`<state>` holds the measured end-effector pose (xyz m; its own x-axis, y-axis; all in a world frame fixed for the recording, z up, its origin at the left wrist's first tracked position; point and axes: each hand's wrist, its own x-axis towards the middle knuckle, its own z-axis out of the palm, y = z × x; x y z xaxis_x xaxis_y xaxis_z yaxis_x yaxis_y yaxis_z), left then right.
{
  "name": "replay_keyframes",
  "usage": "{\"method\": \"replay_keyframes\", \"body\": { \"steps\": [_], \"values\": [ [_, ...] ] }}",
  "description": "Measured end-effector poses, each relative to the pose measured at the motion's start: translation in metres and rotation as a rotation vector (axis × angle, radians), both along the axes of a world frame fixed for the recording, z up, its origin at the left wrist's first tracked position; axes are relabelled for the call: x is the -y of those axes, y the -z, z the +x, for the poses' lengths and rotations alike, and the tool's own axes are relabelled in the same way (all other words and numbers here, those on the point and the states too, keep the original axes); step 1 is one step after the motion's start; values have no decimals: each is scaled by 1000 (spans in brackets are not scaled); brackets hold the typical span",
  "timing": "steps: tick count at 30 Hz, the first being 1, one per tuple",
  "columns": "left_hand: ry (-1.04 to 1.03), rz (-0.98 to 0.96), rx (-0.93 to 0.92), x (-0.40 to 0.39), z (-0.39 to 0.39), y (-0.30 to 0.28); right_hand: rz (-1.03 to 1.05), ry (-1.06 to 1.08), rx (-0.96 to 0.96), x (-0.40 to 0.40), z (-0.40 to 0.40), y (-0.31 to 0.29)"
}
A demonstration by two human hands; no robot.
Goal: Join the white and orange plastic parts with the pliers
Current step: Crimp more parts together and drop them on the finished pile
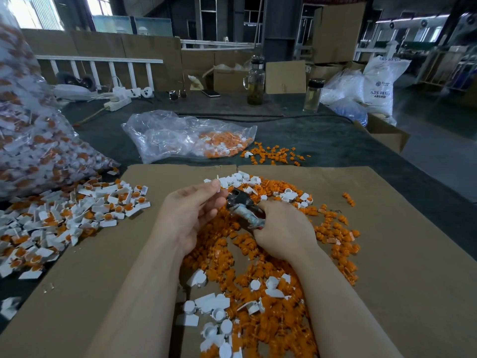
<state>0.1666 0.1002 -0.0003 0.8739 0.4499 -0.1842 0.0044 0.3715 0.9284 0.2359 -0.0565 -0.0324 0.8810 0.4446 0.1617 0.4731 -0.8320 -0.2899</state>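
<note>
Done: a heap of joined pieces (pixel 77 215), white with orange set in, lies at left on the cardboard (pixel 413 254); a full bag (pixel 31 140) stands far left.
Left: loose orange parts (pixel 258 267) and white parts (pixel 214 306) cover the centre and near side; a second bag (pixel 185 136) with more lies beyond. Judged well short of finished.
Step in hand: pressing one pair, by the look of it.
Left hand (pixel 191 210): palm up, left of centre, thumb and forefinger pinching a small white piece (pixel 219 187) at the plier head.
Right hand (pixel 284 228): fingers wrapped round the handles of the pliers (pixel 244 205), head pointing far-left.
Jaws: whether closed cannot be told.
</note>
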Motion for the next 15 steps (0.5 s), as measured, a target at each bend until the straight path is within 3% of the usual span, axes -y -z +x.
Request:
{"method": "replay_keyframes", "body": {
  "steps": [7, 15],
  "values": [
    [87, -130, 97, 1, 2, -1, 179, 66, 13, 5, 2, -4],
    [10, 29, 0, 5, 5, 4, 571, 23, -116, 5, -3, -16]
  ]
}}
